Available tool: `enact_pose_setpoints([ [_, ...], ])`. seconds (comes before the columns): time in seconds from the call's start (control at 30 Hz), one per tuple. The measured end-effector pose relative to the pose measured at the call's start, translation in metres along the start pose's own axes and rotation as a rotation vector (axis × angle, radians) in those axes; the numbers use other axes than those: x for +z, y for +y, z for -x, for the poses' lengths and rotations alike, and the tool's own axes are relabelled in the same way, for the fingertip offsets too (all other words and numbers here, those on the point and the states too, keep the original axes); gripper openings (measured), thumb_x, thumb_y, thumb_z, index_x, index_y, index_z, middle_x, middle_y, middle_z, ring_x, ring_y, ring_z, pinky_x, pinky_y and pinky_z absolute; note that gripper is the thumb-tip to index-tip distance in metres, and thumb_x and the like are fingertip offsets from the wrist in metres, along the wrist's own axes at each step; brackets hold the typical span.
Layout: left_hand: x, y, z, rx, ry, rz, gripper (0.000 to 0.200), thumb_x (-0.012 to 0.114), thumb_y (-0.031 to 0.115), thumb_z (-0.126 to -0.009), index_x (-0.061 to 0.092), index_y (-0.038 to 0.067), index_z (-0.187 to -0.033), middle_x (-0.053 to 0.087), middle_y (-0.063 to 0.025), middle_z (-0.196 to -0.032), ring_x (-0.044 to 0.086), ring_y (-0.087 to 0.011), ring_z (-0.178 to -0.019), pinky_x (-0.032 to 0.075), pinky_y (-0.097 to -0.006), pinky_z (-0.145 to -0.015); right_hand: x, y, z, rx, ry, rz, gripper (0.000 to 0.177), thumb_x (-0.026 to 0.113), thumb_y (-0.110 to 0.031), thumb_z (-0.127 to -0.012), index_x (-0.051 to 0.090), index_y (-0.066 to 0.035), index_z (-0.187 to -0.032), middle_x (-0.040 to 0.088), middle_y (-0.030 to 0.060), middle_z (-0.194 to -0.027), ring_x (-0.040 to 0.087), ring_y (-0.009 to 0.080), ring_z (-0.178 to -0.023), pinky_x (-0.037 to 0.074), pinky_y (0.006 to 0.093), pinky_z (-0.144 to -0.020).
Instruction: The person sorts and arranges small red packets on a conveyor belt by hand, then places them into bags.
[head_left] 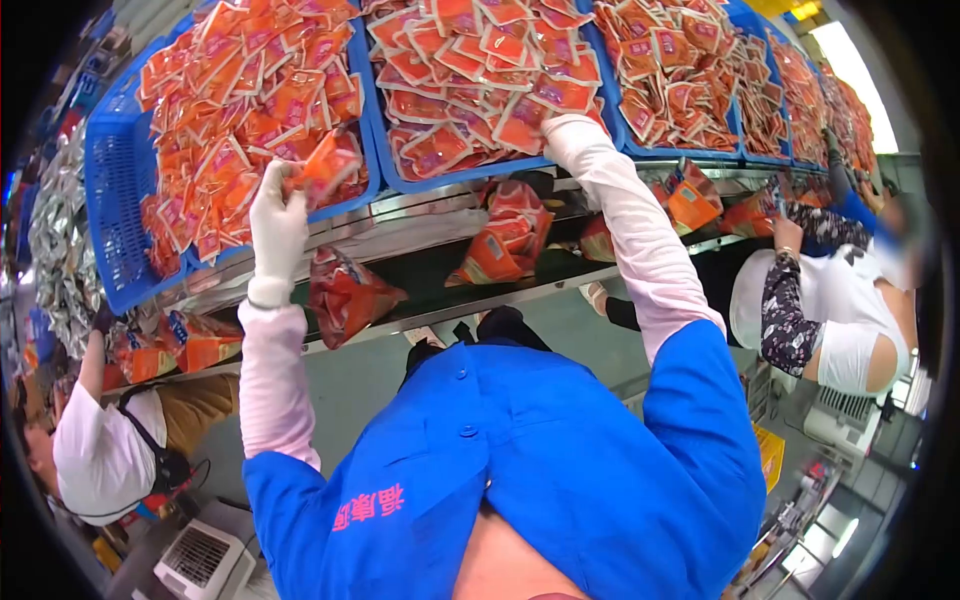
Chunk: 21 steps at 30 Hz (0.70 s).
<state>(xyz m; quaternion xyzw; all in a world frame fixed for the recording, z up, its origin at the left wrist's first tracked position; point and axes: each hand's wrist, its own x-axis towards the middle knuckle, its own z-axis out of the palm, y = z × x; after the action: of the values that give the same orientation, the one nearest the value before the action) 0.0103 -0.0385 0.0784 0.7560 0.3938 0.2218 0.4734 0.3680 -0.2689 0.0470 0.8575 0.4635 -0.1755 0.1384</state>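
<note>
My left hand (278, 222), in a white glove, pinches a small orange sachet (328, 165) over the near right corner of the left blue crate (112, 215). That crate holds a heap of similar sachets. My right hand (580, 142), also gloved, is closed at the near right edge of the middle blue crate (440, 182), its fingers on an orange sachet (524, 124) at the edge of the pile; the fingertips are partly hidden. Below my hands, a larger red bag (350, 296) and another red bag (503, 235) stand on a dark belt (425, 305).
More blue crates (690, 152) with sachets continue along the right. Silver packets (65, 235) are heaped at far left. One co-worker (840, 300) stands to my right, another co-worker (105, 440) to my left. Metal rails run between me and the crates.
</note>
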Motion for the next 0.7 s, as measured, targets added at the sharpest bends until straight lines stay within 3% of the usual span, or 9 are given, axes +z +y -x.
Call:
enact_pose_setpoints([
  [0.07, 0.032, 0.031, 0.032, 0.195, -0.156, 0.41, 0.019, 0.059, -0.004, -0.096, 0.063, 0.004, -0.112, 0.066, -0.004, -0.097, 0.058, -0.0063, -0.082, 0.047, -0.0212, -0.073, -0.014, 0.006, 0.032, 0.045, 0.284, -0.249, 0.037, 0.067, -0.028, -0.09, 0.069, -0.009, -0.122, 0.073, 0.0205, -0.103, 0.07, 0.0397, -0.096, 0.055, 0.0476, -0.083],
  [0.1, 0.051, 0.039, 0.047, 0.277, -0.15, 0.299, 0.021, 0.06, -0.006, -0.093, 0.065, 0.003, -0.112, 0.067, -0.0049, -0.097, 0.063, -0.0106, -0.085, 0.051, -0.0241, -0.078, -0.015, 0.007, 0.047, -0.044, 0.521, -0.539, 0.036, 0.064, -0.025, -0.096, 0.064, -0.011, -0.129, 0.074, 0.0155, -0.095, 0.073, 0.0285, -0.087, 0.055, 0.0407, -0.077],
  [0.13, 0.07, 0.045, 0.057, 0.458, -0.119, 0.229, 0.02, 0.061, -0.007, -0.091, 0.065, 0.002, -0.108, 0.07, -0.0085, -0.102, 0.068, -0.0161, -0.093, 0.054, -0.0289, -0.084, -0.027, -0.003, 0.063, -0.132, 0.472, -1.128, 0.029, 0.063, -0.023, -0.099, 0.067, -0.01, -0.124, 0.072, 0.004, -0.09, 0.067, 0.0116, -0.08, 0.051, 0.0295, -0.073],
  [0.2, 0.112, 0.057, 0.067, 0.59, -0.193, 0.334, 0.027, 0.061, -0.012, -0.083, 0.063, 0.0, -0.107, 0.073, -0.0152, -0.114, 0.072, -0.0279, -0.098, 0.057, -0.0358, -0.087, -0.026, -0.023, 0.072, -0.217, 0.486, -1.765, 0.029, 0.064, -0.023, -0.1, 0.068, -0.007, -0.124, 0.067, -0.0052, -0.092, 0.055, 0.003, -0.079, 0.047, 0.0216, -0.073],
  [0.23, 0.131, 0.048, 0.062, 0.722, -0.174, 0.228, 0.031, 0.06, -0.012, -0.081, 0.063, 0.002, -0.108, 0.072, -0.0152, -0.11, 0.072, -0.0328, -0.094, 0.059, -0.0382, -0.085, -0.032, -0.035, 0.084, -0.209, 0.389, -1.741, 0.03, 0.064, -0.023, -0.099, 0.067, -0.006, -0.125, 0.068, -0.0047, -0.096, 0.053, 0.0027, -0.079, 0.047, 0.0211, -0.073],
  [0.37, 0.15, 0.016, 0.063, 0.571, -0.542, -0.56, 0.022, 0.069, 0.019, -0.086, 0.069, 0.01, -0.106, 0.072, -0.0133, -0.094, 0.071, -0.0343, -0.09, 0.056, -0.043, -0.079, 0.002, -0.08, 0.091, -0.271, 0.169, -1.548, 0.027, 0.059, -0.016, -0.101, 0.067, -0.006, -0.126, 0.069, -0.003, -0.108, 0.059, 0.0067, -0.098, 0.048, 0.0259, -0.087],
  [0.53, 0.111, -0.004, 0.061, 0.79, -0.649, -0.655, 0.025, 0.074, 0.025, -0.081, 0.071, 0.01, -0.1, 0.072, -0.0102, -0.085, 0.07, -0.0365, -0.091, 0.057, -0.0466, -0.082, 0.032, -0.107, 0.085, -0.352, -0.081, -1.47, 0.026, 0.058, -0.012, -0.102, 0.065, -0.007, -0.126, 0.071, -0.0005, -0.11, 0.059, 0.0065, -0.098, 0.048, 0.0266, -0.089],
  [0.67, 0.081, 0.002, 0.068, 0.663, -0.671, -0.818, 0.025, 0.069, 0.015, -0.084, 0.072, 0.01, -0.108, 0.074, -0.0124, -0.093, 0.071, -0.0353, -0.093, 0.057, -0.0458, -0.084, -0.004, -0.106, 0.074, -0.438, 0.087, -1.485, 0.024, 0.056, -0.009, -0.103, 0.064, -0.003, -0.126, 0.072, 0.0006, -0.11, 0.061, 0.008, -0.102, 0.048, 0.0275, -0.095],
  [0.7, 0.075, 0.003, 0.073, 0.553, -0.496, -0.554, 0.023, 0.066, 0.013, -0.086, 0.072, 0.009, -0.108, 0.074, -0.0135, -0.095, 0.071, -0.036, -0.092, 0.057, -0.0452, -0.084, -0.008, -0.108, 0.077, -0.455, 0.186, -1.462, 0.024, 0.055, -0.01, -0.104, 0.063, -0.003, -0.126, 0.071, 0.0011, -0.109, 0.061, 0.0084, -0.102, 0.048, 0.0275, -0.094],
])
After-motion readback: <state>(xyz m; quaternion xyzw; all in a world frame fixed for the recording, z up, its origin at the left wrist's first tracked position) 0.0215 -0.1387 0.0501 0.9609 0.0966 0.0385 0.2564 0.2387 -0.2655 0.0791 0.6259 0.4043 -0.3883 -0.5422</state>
